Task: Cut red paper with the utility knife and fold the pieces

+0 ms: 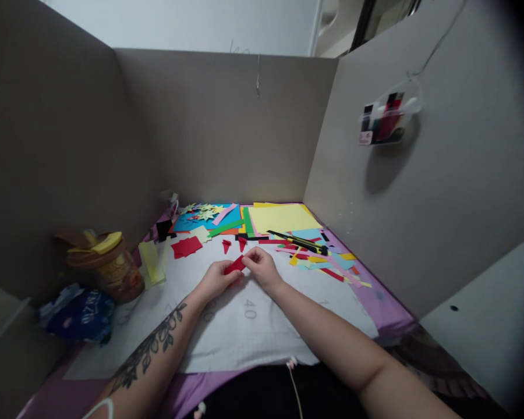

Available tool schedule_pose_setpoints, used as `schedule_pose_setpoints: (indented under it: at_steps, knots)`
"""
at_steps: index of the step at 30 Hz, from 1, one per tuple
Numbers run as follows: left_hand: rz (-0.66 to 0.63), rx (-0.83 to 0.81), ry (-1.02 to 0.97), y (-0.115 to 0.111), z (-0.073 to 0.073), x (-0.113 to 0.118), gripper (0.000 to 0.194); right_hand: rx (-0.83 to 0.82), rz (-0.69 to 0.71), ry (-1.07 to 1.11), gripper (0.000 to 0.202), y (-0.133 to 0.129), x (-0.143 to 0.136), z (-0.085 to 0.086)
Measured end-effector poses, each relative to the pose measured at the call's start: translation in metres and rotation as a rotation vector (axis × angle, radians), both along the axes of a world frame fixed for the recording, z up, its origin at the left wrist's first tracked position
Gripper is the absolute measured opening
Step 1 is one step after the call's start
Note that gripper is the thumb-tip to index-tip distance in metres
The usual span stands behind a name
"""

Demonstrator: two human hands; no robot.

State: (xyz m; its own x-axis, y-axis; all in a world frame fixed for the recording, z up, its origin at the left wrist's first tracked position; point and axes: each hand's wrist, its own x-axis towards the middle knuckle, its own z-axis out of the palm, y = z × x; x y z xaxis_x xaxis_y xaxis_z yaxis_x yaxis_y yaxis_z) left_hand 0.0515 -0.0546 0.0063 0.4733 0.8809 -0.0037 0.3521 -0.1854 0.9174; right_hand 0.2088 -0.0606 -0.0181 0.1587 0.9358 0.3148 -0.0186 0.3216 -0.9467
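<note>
A small piece of red paper [234,266] is held between both hands above the white cloth. My left hand [216,280] grips its left side, fingers closed around it. At its upper right end, my right hand [260,266] pinches the paper between thumb and fingers. Just beyond the hands lie two small folded red paper pieces [226,246], side by side on the white cloth [244,343]. Further left is a stack of red paper [187,247]. The fingers partly hide the held piece.
A yellow-black utility knife [299,241] lies on coloured paper strips [332,265] at right. Behind are yellow sheets [283,219] and pale paper stars [207,212]. A brown tub [109,265] and blue packet [81,314] stand left. Grey panels [227,128] enclose the table.
</note>
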Motion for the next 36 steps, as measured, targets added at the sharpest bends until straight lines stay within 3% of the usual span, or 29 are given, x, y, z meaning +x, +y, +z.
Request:
schedule_pose_setpoints:
  at_steps: [9,21,26,32,36]
  knots:
    - [0.018,0.039,0.016,0.002,0.000,-0.001,0.024,0.035,0.030,0.058,0.020,0.003,0.000,-0.005]
    - [0.129,0.178,-0.007,0.002,0.001,0.002,0.018,-0.061,0.158,0.080,0.033,0.000,-0.006,-0.009]
    - [0.113,0.167,-0.067,0.003,-0.001,0.001,0.017,-0.083,0.193,0.116,0.033,0.000,-0.008,-0.008]
    - [0.145,-0.019,-0.133,0.000,0.004,0.001,0.018,-0.060,0.097,0.160,0.035,0.006,0.001,-0.005]
    - [0.173,-0.039,-0.103,-0.001,0.005,0.001,0.018,-0.039,-0.010,0.178,0.034,0.009,0.010,-0.002]
